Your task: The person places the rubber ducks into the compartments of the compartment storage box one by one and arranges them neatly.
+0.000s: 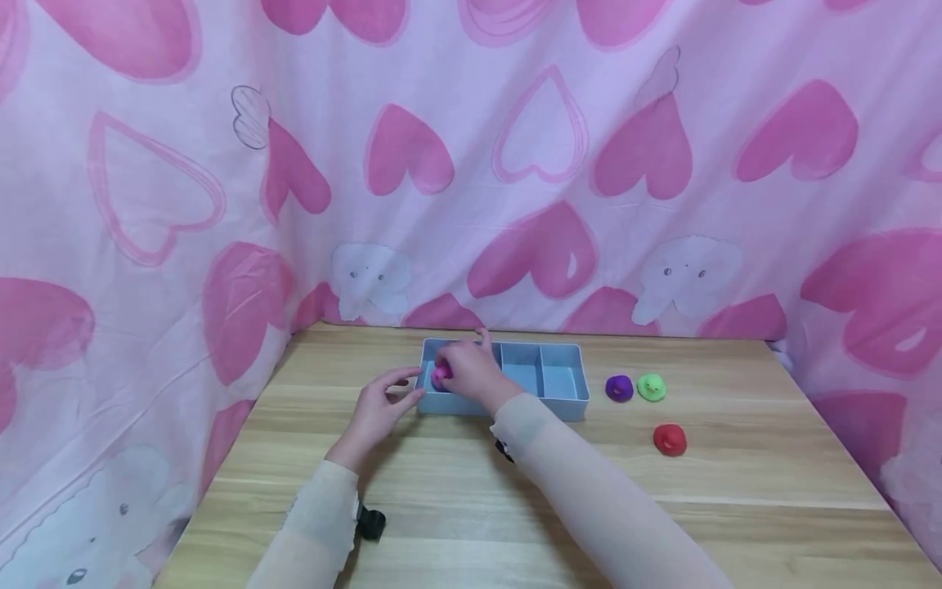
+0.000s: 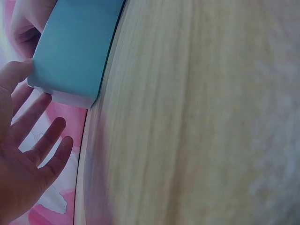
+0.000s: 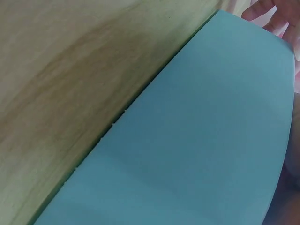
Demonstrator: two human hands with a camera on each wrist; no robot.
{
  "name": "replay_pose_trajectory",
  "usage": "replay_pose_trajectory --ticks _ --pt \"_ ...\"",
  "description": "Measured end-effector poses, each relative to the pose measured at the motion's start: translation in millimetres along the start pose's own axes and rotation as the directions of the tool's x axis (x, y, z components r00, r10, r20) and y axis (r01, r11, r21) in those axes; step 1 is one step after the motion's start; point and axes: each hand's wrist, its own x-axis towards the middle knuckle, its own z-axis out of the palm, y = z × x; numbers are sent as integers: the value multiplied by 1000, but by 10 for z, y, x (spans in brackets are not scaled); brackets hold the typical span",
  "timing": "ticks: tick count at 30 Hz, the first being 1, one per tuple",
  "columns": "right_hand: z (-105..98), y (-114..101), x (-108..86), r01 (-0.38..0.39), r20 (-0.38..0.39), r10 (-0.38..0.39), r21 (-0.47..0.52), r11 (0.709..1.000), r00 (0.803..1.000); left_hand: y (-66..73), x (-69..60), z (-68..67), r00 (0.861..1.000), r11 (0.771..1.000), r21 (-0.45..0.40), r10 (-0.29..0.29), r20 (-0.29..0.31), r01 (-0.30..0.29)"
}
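Observation:
A light blue divided box (image 1: 563, 383) stands on the wooden table. In the head view, my right hand (image 1: 477, 372) reaches into its leftmost compartment and pinches a small pink toy (image 1: 440, 375), likely a duck, mostly covered by the fingers. My left hand (image 1: 379, 411) is at the box's left end. The left wrist view has the thumb of this hand (image 2: 23, 164) touching the box's near corner (image 2: 70, 56) and the index fingertip by its end wall, the other fingers spread. Only the box's long side (image 3: 187, 126) fills most of the right wrist view.
Right of the box sit a purple toy duck (image 1: 619, 388) and a green toy duck (image 1: 652, 387), side by side. Nearer on the table (image 1: 743, 515) is a red one (image 1: 670, 440). A pink heart-patterned curtain (image 1: 456, 221) hangs behind the table's back edge.

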Motion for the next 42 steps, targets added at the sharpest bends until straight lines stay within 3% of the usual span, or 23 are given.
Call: replay_pose_trajectory --ticks 12,24,36,42 --pt "-4 -38 26 -36 36 37 -20 999 999 43 -11 -13 999 999 -7 -37 10 37" --pt "-42 -60 8 -35 41 36 -31 999 999 33 -4 1 1000 1000 6 -2 -4 2" --pt "-48 1 -82 14 -38 -12 44 999 999 30 -8 11 1000 1000 1 -20 -7 20" --pt "-113 -2 -163 -4 -67 10 89 996 998 43 -11 4 999 999 7 -37 -3 37"
